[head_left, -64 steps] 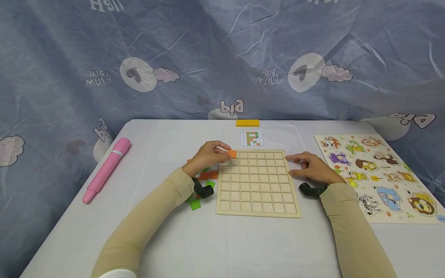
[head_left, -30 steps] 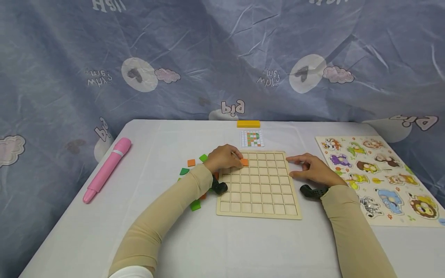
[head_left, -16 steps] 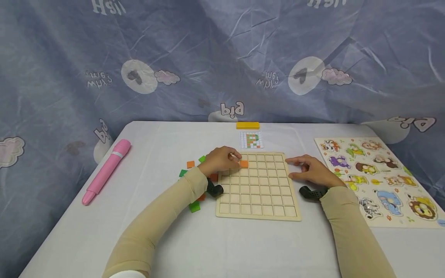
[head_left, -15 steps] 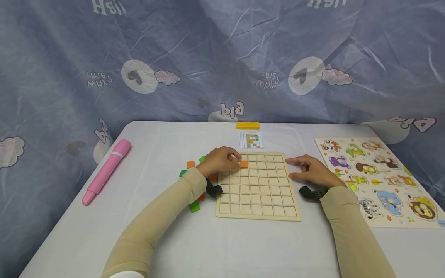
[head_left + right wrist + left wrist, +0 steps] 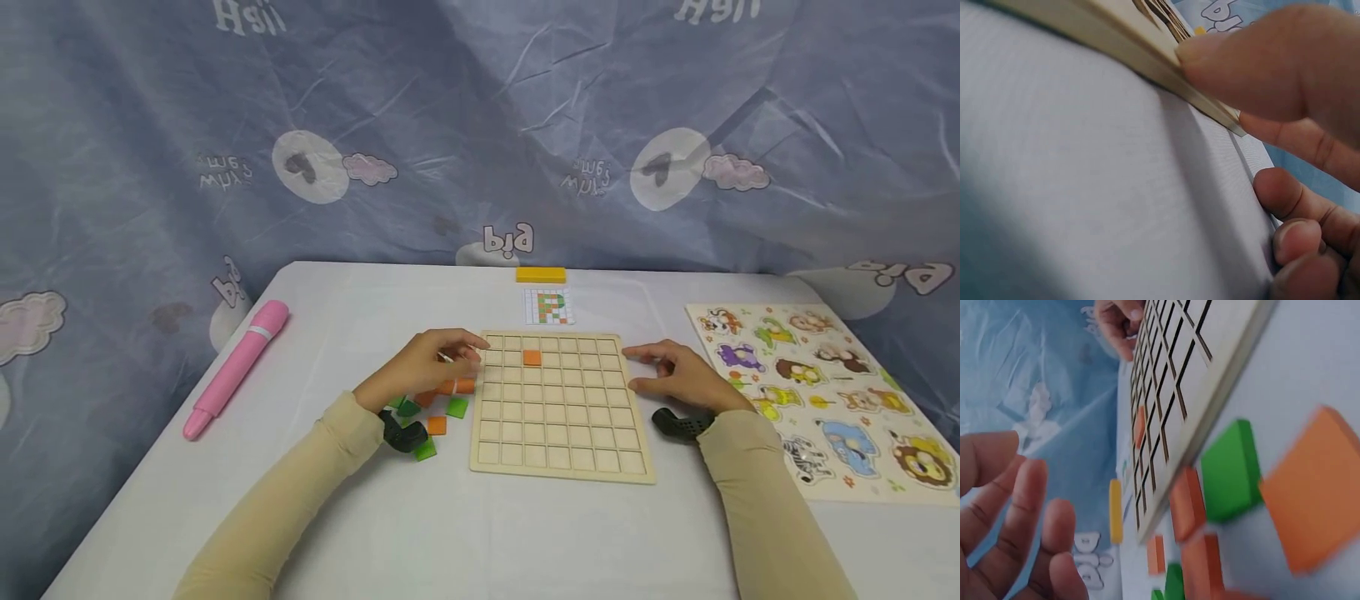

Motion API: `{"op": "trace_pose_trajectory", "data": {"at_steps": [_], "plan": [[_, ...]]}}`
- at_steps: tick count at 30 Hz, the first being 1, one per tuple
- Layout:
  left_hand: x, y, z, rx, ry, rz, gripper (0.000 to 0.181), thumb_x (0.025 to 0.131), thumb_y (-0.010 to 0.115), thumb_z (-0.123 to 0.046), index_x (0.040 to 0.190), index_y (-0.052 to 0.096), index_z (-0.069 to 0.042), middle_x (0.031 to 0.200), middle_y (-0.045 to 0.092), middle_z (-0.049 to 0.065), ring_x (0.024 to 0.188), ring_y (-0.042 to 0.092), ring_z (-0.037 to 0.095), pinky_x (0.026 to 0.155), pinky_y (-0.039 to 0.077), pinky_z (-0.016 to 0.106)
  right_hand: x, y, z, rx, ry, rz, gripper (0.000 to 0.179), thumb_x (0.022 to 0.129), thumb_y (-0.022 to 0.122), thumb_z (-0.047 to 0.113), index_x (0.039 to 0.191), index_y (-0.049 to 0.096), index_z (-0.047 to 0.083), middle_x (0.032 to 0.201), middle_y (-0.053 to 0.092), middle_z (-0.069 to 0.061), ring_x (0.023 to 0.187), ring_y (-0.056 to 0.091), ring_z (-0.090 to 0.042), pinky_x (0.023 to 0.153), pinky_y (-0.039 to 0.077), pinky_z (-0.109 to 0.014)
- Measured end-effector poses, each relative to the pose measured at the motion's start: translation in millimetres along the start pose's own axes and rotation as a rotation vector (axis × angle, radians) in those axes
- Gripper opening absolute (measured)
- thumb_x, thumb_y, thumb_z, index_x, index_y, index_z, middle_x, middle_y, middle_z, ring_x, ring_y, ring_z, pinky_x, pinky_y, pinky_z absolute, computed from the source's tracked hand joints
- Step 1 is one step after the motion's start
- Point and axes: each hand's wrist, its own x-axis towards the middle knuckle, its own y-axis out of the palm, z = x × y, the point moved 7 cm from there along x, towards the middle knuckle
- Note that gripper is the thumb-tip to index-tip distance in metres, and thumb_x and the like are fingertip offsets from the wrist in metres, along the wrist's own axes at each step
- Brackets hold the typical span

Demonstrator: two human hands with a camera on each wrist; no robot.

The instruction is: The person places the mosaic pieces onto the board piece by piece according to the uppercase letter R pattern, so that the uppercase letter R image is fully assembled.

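Observation:
A wooden grid board (image 5: 562, 477) lies on the table before me, with one orange square tile (image 5: 532, 357) set in a cell of its second row from the back. My left hand (image 5: 423, 364) hovers by the board's far left corner, fingers relaxed and nothing held. Beneath and beside it lie loose tiles, among them a green square tile (image 5: 457, 407) and an orange one (image 5: 437, 425); the hand and wrist cover part of this pile. At the opposite side, my right hand (image 5: 682, 377) rests its thumb and forefinger against the board's right edge.
Behind the board are a small pattern card (image 5: 549, 307) and a yellow block (image 5: 541, 275). A pink pen-shaped object (image 5: 236, 371) lies to the left. On the right, an animal puzzle board (image 5: 821, 400) sits partly under the right forearm.
My left hand carried the orange tile onto the board, set it in a cell, let go and drew back left. My right hand has stayed at the board's edge.

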Motion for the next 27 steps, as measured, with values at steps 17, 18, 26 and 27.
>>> {"op": "trace_pose_trajectory", "data": {"at_steps": [17, 18, 26, 27], "plan": [[-76.0, -59.5, 53.6, -0.057, -0.018, -0.122, 0.035, 0.105, 0.071, -0.01, 0.137, 0.069, 0.003, 0.116, 0.076, 0.017, 0.105, 0.068, 0.018, 0.091, 0.052, 0.029, -2.8, 1, -3, -0.015, 0.016, -0.022, 0.054, 0.094, 0.084, 0.01, 0.143, 0.065, -0.005, 0.123, 0.059, -0.022, 0.079, 0.043, -0.015, 0.07, 0.039, -0.028], [-78.5, -61.1, 55.3, -0.058, -0.019, -0.128, 0.035, 0.105, 0.07, -0.01, 0.137, 0.069, 0.003, 0.116, 0.075, 0.018, 0.106, 0.068, 0.018, 0.091, 0.052, 0.03, -2.6, 1, -3, -0.015, 0.015, -0.02, 0.054, 0.094, 0.084, 0.01, 0.143, 0.065, -0.005, 0.124, 0.059, -0.022, 0.08, 0.043, -0.015, 0.071, 0.039, -0.028], [-86.4, -64.8, 60.9, -0.072, -0.021, -0.142, 0.034, 0.105, 0.069, -0.007, 0.137, 0.068, 0.005, 0.117, 0.075, 0.02, 0.108, 0.068, 0.018, 0.092, 0.052, 0.029, 0.1, 3, -2, -0.011, 0.012, -0.015, 0.054, 0.095, 0.083, 0.009, 0.143, 0.065, -0.006, 0.125, 0.059, -0.023, 0.08, 0.043, -0.015, 0.071, 0.039, -0.029], [-86.7, -64.7, 61.5, -0.075, -0.019, -0.139, 0.034, 0.105, 0.068, -0.007, 0.137, 0.068, 0.005, 0.117, 0.075, 0.02, 0.107, 0.068, 0.017, 0.092, 0.052, 0.029, 0.6, 3, -2, -0.011, 0.012, -0.015, 0.054, 0.095, 0.083, 0.009, 0.143, 0.065, -0.006, 0.125, 0.059, -0.023, 0.08, 0.043, -0.015, 0.071, 0.039, -0.029]]}}
